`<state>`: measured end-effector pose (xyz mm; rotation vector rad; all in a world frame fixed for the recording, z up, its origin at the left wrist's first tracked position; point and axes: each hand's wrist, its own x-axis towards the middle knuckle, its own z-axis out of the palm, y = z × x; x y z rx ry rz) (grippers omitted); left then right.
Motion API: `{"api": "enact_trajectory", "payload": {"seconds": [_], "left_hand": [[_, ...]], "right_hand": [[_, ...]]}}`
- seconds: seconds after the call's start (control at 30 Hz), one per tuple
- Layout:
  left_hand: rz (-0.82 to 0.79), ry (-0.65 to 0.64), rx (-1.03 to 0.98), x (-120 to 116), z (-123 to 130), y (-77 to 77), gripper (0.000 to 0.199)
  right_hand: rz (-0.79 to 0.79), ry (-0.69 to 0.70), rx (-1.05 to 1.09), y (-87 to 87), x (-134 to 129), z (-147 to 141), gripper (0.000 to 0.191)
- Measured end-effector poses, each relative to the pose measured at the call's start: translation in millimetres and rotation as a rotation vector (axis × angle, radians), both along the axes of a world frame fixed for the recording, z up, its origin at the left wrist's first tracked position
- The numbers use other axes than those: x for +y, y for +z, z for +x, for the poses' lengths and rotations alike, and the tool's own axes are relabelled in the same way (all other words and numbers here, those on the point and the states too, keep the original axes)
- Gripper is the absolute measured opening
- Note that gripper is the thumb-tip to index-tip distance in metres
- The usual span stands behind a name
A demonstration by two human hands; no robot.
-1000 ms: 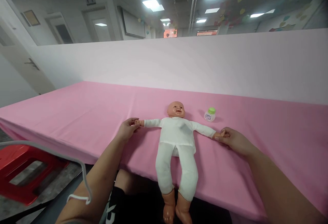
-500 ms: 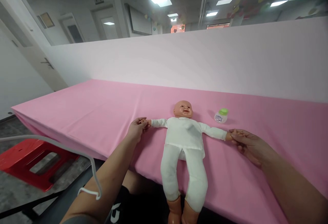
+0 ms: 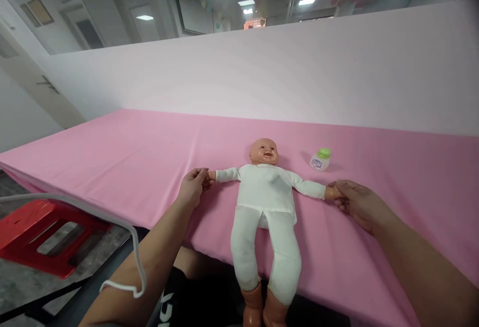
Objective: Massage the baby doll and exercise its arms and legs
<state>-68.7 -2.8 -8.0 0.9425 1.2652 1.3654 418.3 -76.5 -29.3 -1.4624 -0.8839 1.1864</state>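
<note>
At doll's outstretched arms, left hand (image 3: 192, 186) pinches one doll hand, fingers closed on it; right hand (image 3: 357, 202) grips other, fingers closed too. Doll (image 3: 266, 190) face-up on pink sheet (image 3: 149, 157), feet past edge. Bottle (image 3: 320, 159), green-capped, near right hand, label print too small to read. White letters on black clothing (image 3: 166, 307), partly cut off.

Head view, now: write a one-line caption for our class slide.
Left hand and right hand hold a white-clothed doll's outstretched hands on a pink-covered table.
</note>
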Motion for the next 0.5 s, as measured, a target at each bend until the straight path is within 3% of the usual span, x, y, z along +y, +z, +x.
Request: {"api": "enact_trajectory", "payload": {"seconds": [0.27, 0.5], "left_hand": [[0.037, -0.029, -0.053, -2, -3, 2.8, 0.043], [0.064, -0.050, -0.002, -3, -2, 4.7, 0.049]], "right_hand": [[0.076, 0.013, 0.191, 9.2, -2, -4, 0.040], [0.145, 0.052, 0.098, 11.7, -3, -1, 0.041]]}}
